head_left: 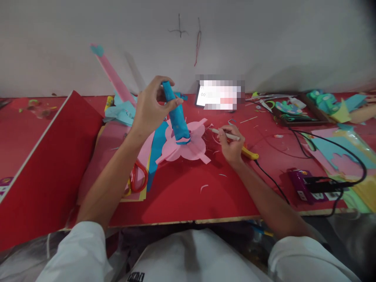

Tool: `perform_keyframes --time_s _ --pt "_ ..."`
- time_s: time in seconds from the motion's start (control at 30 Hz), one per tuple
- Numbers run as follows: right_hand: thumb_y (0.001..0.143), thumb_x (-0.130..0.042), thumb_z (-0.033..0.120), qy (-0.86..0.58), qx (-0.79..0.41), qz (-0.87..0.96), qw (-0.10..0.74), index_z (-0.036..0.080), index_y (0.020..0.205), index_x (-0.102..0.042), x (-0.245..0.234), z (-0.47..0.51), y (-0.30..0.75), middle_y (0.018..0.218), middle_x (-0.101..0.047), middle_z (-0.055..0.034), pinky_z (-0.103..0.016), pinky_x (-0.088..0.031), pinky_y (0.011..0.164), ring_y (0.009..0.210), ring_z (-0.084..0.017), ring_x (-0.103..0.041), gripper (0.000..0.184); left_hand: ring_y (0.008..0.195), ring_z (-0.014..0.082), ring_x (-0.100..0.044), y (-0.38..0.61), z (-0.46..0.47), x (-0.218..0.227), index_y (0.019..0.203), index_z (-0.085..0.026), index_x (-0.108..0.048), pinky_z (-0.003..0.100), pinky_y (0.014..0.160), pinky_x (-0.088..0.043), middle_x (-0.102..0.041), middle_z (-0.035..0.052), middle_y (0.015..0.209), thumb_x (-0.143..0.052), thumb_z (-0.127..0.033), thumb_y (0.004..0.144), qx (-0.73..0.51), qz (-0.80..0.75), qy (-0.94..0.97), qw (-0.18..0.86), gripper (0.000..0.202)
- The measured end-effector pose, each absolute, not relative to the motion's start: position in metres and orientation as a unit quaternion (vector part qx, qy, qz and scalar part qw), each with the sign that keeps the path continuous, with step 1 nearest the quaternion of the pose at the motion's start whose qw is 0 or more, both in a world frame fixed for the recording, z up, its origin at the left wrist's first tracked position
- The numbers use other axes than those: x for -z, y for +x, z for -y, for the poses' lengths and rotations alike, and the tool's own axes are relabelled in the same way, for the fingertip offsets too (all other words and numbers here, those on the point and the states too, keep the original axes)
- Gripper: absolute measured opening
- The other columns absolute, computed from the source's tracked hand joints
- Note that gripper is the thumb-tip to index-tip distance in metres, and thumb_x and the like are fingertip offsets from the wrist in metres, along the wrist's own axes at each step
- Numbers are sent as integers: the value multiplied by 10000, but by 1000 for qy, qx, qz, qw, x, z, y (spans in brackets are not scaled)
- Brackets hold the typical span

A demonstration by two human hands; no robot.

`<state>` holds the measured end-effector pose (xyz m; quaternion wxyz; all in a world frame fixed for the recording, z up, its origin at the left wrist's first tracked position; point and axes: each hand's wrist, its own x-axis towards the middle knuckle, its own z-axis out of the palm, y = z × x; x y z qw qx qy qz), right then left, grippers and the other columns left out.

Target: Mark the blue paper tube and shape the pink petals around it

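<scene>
Fingers and thumb of my left hand (152, 103) are wrapped round the top of a blue paper tube (177, 117). The tube leans slightly, its lower end over the middle of a pink flower-shaped paper (195, 147) with strips sticking out from its edge. To the right of the flower, my right hand (231, 145) pinches a slim white pen-like stick (225, 134), its tip pointing left towards the petals. Just behind that hand lies a yellow-handled tool (249, 153) with a black cable, partly hidden. Small paper scraps lie around the flower.
Red-handled scissors (138, 177) rest on coloured sheets at left, beside an upright red board (55, 164). A lit phone (219, 96) leans at the wall. At right are a tray (319, 115), a purple box (304, 188), cables and another person's hand (364, 114).
</scene>
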<state>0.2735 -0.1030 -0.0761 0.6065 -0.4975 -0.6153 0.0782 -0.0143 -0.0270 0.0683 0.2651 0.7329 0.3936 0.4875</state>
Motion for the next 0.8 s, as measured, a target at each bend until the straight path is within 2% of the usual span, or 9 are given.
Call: perform_keyframes --time_s 0.13,0.27,0.33,0.43,0.53,0.67,0.8 --pt "1099 -666 591 -496 -77 614 609 262 985 -728 75 104 273 879 -768 -22 -360 -586 704 730 -194 -721 353 1050 272 -797 -14 27 -69 1204 -294 -690 509 935 -664 -834 16 1061 -941 -467 910 -471 -333 741 344 424" --pt "1097 -656 602 -500 -75 610 610 264 984 -722 74 104 272 889 -773 -29 -370 -604 722 767 -210 -745 362 1032 273 -820 -17 27 -67 1211 -290 -711 463 847 -685 -851 56 1126 -881 -362 899 -414 -313 755 400 363" --pt "1098 -646 604 -503 -79 606 610 266 983 -716 74 104 273 893 -770 -25 -373 -613 732 768 -208 -747 364 1049 277 -825 -18 27 -66 1184 -280 -723 457 861 -692 -845 77 1146 -868 -352 891 -407 -307 759 405 336" --pt "1098 -640 614 -508 -87 604 608 269 984 -709 74 104 273 886 -763 -20 -377 -614 732 749 -204 -734 370 1128 283 -803 -20 27 -68 1176 -295 -725 463 922 -687 -823 91 1244 -829 -397 948 -392 -304 773 396 271" --pt "1099 -647 604 -503 -89 608 608 266 991 -713 74 104 273 888 -762 -22 -383 -614 746 746 -201 -725 361 1158 286 -784 -22 27 -69 1213 -322 -713 453 905 -684 -806 93 1265 -769 -480 1017 -386 -291 774 408 257" --pt "1106 -655 576 -496 -91 608 613 264 992 -717 74 105 273 870 -749 -11 -374 -604 736 729 -193 -709 338 1143 296 -790 -22 26 -67 1248 -327 -704 431 837 -691 -803 97 1214 -777 -590 1006 -387 -309 758 425 364" --pt "1109 -649 581 -502 -96 608 607 266 997 -716 74 105 274 853 -739 -5 -367 -599 717 726 -192 -707 341 1124 298 -791 -21 24 -64 1251 -326 -713 418 806 -674 -794 97 1197 -785 -634 997 -376 -322 760 421 405"
